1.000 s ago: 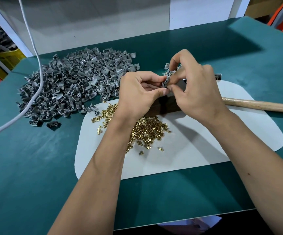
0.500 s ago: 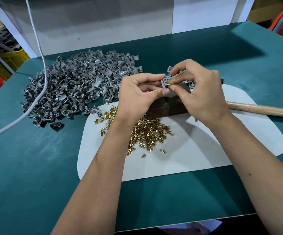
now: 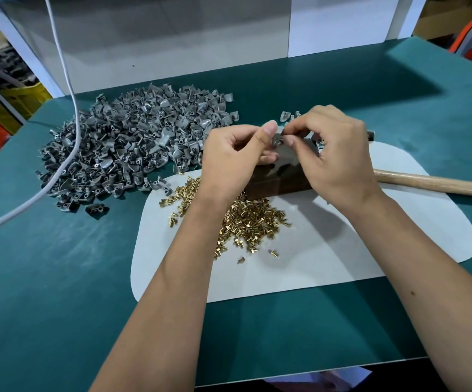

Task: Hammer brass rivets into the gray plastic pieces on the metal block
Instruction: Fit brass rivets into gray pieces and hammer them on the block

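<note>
Both hands meet just above the dark metal block (image 3: 281,179), which stands on a white mat (image 3: 328,250). My left hand (image 3: 237,159) pinches a small gray plastic piece (image 3: 277,140) between thumb and fingers. My right hand (image 3: 333,154) presses its fingertips to the same piece, apparently holding a brass rivet that I cannot make out clearly. A heap of loose brass rivets (image 3: 246,219) lies on the mat in front of the block. A big pile of gray plastic pieces (image 3: 127,145) covers the green table to the left. The hammer's wooden handle (image 3: 438,183) sticks out to the right behind my right hand.
A white cable (image 3: 67,154) hangs down over the gray pile and trails off to the left. A few gray pieces (image 3: 287,116) lie behind the block. A white wall panel closes the table's back edge. The table's near edge runs just below my forearms.
Both hands have stayed together over the block, with the fingers shifting slightly on the small piece. The camera view has drifted a little.
</note>
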A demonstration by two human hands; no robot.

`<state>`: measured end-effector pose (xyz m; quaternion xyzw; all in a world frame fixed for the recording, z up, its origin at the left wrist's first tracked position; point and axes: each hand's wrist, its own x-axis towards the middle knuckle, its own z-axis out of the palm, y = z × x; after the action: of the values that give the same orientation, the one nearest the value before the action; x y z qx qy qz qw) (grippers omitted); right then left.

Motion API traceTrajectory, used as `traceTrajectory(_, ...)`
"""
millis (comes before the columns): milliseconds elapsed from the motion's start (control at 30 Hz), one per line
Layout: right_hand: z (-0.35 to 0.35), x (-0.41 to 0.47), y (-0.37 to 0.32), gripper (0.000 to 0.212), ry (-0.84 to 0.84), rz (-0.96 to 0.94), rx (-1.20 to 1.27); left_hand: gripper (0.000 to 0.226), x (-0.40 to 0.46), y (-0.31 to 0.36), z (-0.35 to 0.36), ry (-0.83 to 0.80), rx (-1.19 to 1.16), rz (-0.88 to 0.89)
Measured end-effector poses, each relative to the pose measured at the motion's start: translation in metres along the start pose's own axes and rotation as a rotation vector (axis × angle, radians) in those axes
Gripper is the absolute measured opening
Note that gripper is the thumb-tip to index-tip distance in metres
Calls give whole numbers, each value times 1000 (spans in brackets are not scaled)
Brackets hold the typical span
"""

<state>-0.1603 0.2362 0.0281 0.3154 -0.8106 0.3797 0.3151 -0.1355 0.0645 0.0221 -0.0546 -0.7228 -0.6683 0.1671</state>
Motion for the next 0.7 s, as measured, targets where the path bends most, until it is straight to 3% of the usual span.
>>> traceTrajectory(67, 0, 0, 0, 5, 2, 36, 1, 4, 0, 0, 1, 3, -30, 14)
traceTrajectory(333, 1, 0, -1, 6, 8, 96, -6, 25, -1, 1, 7, -1, -1, 16)
traceTrajectory(700, 4, -2, -3, 4, -10, 116, -71, 22, -2, 5, 10, 23, 35, -69)
